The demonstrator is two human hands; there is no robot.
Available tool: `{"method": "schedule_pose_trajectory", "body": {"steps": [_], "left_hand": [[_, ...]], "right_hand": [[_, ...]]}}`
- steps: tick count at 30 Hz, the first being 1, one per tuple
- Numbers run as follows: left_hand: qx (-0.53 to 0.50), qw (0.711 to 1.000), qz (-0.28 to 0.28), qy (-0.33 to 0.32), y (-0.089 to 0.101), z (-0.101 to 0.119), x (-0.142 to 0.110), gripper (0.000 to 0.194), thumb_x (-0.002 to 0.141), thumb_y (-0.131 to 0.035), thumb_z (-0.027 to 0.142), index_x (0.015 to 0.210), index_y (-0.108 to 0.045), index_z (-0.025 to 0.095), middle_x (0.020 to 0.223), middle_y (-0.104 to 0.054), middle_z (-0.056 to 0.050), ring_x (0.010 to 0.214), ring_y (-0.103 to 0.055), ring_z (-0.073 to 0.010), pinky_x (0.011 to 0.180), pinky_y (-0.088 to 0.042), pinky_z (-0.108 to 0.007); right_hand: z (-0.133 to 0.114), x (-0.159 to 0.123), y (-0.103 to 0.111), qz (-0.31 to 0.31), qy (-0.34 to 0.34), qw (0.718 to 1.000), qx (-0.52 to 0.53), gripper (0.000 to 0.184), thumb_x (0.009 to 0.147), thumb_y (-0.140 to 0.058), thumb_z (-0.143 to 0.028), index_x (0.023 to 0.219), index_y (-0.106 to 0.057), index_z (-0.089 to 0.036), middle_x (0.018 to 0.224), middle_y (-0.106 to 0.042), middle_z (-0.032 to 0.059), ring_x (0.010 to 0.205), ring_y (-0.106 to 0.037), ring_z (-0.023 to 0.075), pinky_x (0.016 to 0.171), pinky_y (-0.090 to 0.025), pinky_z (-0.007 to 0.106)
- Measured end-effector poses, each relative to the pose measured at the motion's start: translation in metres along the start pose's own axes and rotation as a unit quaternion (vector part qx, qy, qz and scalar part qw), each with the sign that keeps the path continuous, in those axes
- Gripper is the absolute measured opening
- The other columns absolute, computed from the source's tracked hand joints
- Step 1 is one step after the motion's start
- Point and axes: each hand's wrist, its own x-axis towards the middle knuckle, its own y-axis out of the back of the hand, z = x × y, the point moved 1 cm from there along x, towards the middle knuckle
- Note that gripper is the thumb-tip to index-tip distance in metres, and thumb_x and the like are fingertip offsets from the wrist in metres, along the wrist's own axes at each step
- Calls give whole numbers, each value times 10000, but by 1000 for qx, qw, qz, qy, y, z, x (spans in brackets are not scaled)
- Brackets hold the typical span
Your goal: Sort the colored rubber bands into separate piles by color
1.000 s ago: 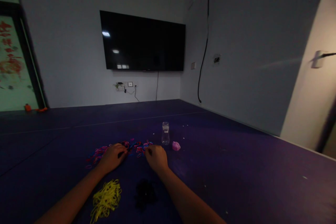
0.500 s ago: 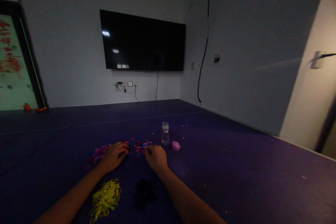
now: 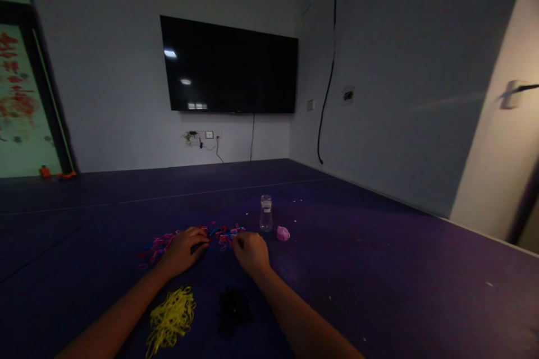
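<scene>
A scatter of small red, pink and blue rubber bands (image 3: 156, 245) lies on the dark purple floor mat (image 3: 379, 269). My left hand (image 3: 183, 249) rests on this scatter with its fingers curled down. My right hand (image 3: 251, 251) sits at the scatter's right end, fingers closed in a pinch; what they hold is too small and dark to name. Nearer to me lie a pile of yellow rubber bands (image 3: 170, 318) and a pile of black bands (image 3: 233, 308), between my forearms.
A small clear bottle (image 3: 265, 213) stands just beyond my right hand, with a pink lump (image 3: 283, 233) beside it. A large dark screen (image 3: 229, 66) hangs on the far wall above sockets and cables. An orange object (image 3: 44, 171) lies by the doorway at left.
Almost nothing has moved. My hands stay on the coloured bands, with only slight shifts of the fingers and the view.
</scene>
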Motion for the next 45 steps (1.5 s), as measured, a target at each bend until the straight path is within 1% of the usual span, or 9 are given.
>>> {"method": "schedule_pose_trajectory", "body": {"steps": [3,7,11,16,23,29,34,37,45], "left_hand": [[-2,1000,4,-11,0,1,0,232,820,-475,376,778,-643,222,915,-638,-38,918,-547,-182,808,-423,-323],[1,1000,14,-3,-1,-2,0,267,821,-469,394,717,-633,210,887,-639,-35,899,-549,-179,797,-425,-319],[4,1000,6,0,-2,-3,0,263,835,-451,392,784,-642,218,876,-647,-36,884,-553,-181,789,-423,-319],[14,1000,-18,-1,0,3,0,263,836,-451,387,886,-659,234,926,-647,-53,914,-546,-201,787,-422,-331],[-3,999,-32,-11,-2,1,1,274,847,-433,380,915,-644,219,934,-654,-54,920,-547,-198,799,-426,-333],[-22,999,-34,-19,-4,-1,2,286,867,-397,339,897,-652,213,950,-658,-51,921,-548,-186,823,-417,-338],[-43,998,-37,-2,-6,-3,5,256,854,-419,269,855,-669,214,947,-660,-38,927,-545,-173,839,-408,-333],[-47,997,-52,12,-7,-4,7,239,828,-441,202,814,-679,212,945,-658,-33,924,-544,-166,839,-408,-322],[-10,997,-70,25,-3,0,10,257,815,-423,152,758,-670,193,984,-628,-38,948,-536,-159,831,-412,-298]], "right_hand": [[-1,0,1,1,9,1000,2,286,826,-431,-313,691,-666,-222,697,-672,19,654,-602,123,524,-301,192],[-1,0,3,-2,7,1000,2,299,834,-422,-322,694,-667,-225,703,-674,17,659,-605,125,529,-306,190],[-1,0,2,-8,3,1000,-3,303,832,-424,-330,698,-672,-219,694,-673,21,651,-605,123,528,-305,193],[-1,-1,1,3,8,1000,-2,317,837,-408,-323,700,-675,-221,682,-669,23,628,-593,121,522,-301,196],[0,-1,0,13,14,1000,1,323,836,-406,-326,672,-662,-216,671,-666,19,617,-591,119,505,-278,206],[0,-1,-1,6,14,1000,2,311,833,-414,-319,678,-659,-209,681,-667,21,633,-595,119,512,-282,202],[1,0,-3,5,14,1000,-2,304,831,-417,-312,675,-657,-208,680,-665,19,623,-591,117,508,-284,198],[1,1,-3,4,16,1000,-1,306,831,-415,-312,672,-656,-211,672,-663,17,620,-592,119,503,-284,199],[-1,0,1,-11,7,1000,4,302,826,-415,-314,699,-668,-208,693,-670,28,642,-596,124,518,-301,194]]}}
